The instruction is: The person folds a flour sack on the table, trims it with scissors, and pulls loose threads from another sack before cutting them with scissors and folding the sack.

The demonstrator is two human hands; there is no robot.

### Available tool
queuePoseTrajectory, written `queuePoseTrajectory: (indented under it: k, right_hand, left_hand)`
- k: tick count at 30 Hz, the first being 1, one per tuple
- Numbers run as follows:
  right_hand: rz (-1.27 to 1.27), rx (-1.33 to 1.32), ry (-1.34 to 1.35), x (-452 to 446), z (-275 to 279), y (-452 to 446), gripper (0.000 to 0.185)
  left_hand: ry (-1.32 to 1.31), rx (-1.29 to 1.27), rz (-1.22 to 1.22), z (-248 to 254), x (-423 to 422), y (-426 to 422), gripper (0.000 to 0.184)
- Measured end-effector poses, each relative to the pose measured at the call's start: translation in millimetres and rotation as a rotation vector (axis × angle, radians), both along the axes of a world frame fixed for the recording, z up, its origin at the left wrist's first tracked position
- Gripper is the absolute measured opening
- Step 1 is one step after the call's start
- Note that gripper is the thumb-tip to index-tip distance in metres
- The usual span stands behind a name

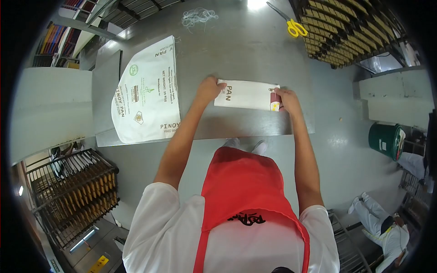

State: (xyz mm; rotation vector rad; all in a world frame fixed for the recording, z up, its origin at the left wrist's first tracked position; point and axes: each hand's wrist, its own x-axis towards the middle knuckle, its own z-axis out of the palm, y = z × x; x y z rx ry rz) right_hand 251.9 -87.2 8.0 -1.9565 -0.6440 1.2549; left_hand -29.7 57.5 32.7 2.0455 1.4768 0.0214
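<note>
Shirt (255,245) cut off, apron lettering (251,219) unclear, hands (287,100) partly covering folded sack (249,95)

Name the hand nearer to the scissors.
Right. The right hand, on the right end of the folded sack, has the scissors almost straight ahead; the left hand, on the left end, is farther.

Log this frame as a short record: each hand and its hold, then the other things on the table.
Left hand: holding the left end of the folded sack
Right hand: holding its right end
Left of both hands: larger printed white sack, lying flat
Far side of table: tangled thread; yellow-handled scissors
</note>
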Motion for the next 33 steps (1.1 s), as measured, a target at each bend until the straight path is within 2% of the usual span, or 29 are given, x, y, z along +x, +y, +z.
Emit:
queuePoseTrajectory:
  k: [3, 6, 8, 10, 12, 14, 18, 20, 22, 24, 27, 29, 30, 32, 33]
  right_hand:
    - [0.034, -0.024, 0.031, 3.7, 0.2, 0.5, 0.043]
    - [0.044, -0.076, 0.057, -2.3, 17.6, -0.5, 0.034]
    - [0.110, 0.114, -0.855, -32.2, 29.8, -6.1, 0.034]
    - [0.119, 0.265, -0.991, -60.6, 41.4, -3.1, 0.045]
    - [0.203, 0.533, -1.079, -99.4, 31.2, 3.4, 0.053]
    - [0.435, 0.644, -1.026, -131.7, 31.3, 12.7, 0.056]
    - [0.491, 0.475, -1.170, -125.4, -23.0, 23.0, 0.063]
    - [0.484, 0.423, -1.172, -97.7, -13.5, 14.1, 0.063]
    - [0.476, 0.325, -1.235, -75.8, -11.1, 3.0, 0.063]
    - [0.447, 0.308, -1.253, -63.0, -12.4, -5.4, 0.063]
    - [0.399, 0.329, -1.238, -57.7, -13.9, -9.0, 0.064]
    - [0.384, 0.334, -1.220, -57.9, -15.3, -8.8, 0.064]
    - [0.383, 0.335, -1.220, -57.2, -15.8, -8.0, 0.064]
    - [0.380, 0.344, -1.219, -57.1, -16.1, -9.6, 0.063]
    - [0.381, 0.347, -1.216, -57.2, -15.6, -10.2, 0.063]
  left_hand:
    - [-0.010, -0.019, 0.060, -5.1, -1.0, -2.4, 0.042]
    - [-0.058, 0.012, 0.093, -3.6, 0.4, -6.0, 0.043]
    - [-0.012, -0.042, 0.119, 1.3, 2.4, -7.0, 0.043]
    - [-0.018, -0.017, 0.122, -10.7, -0.4, -6.5, 0.042]
    - [-0.034, 0.002, 0.102, -16.7, 3.2, -8.4, 0.042]
    - [-0.086, 0.048, 0.108, -14.1, 2.7, -10.4, 0.043]
    - [-0.038, 0.043, 0.168, -14.7, 4.1, -15.7, 0.044]
    - [-0.029, 0.161, 0.218, -15.6, 5.7, -22.2, 0.044]
    - [-0.089, 0.171, 0.232, -21.5, 2.2, -24.6, 0.045]
    - [-0.146, 0.190, 0.244, -19.6, 2.5, -29.3, 0.046]
    - [-0.088, 0.232, 0.270, -11.1, 13.5, -38.5, 0.042]
    - [0.119, 0.760, -0.057, -16.7, 32.5, -49.5, 0.038]
    - [0.119, 0.762, -0.058, -18.7, 45.7, -55.5, 0.038]
    - [-0.105, 0.763, -0.383, -22.9, 70.1, -71.3, 0.041]
    - [-0.101, 0.763, -0.381, -26.7, 74.4, -76.8, 0.041]
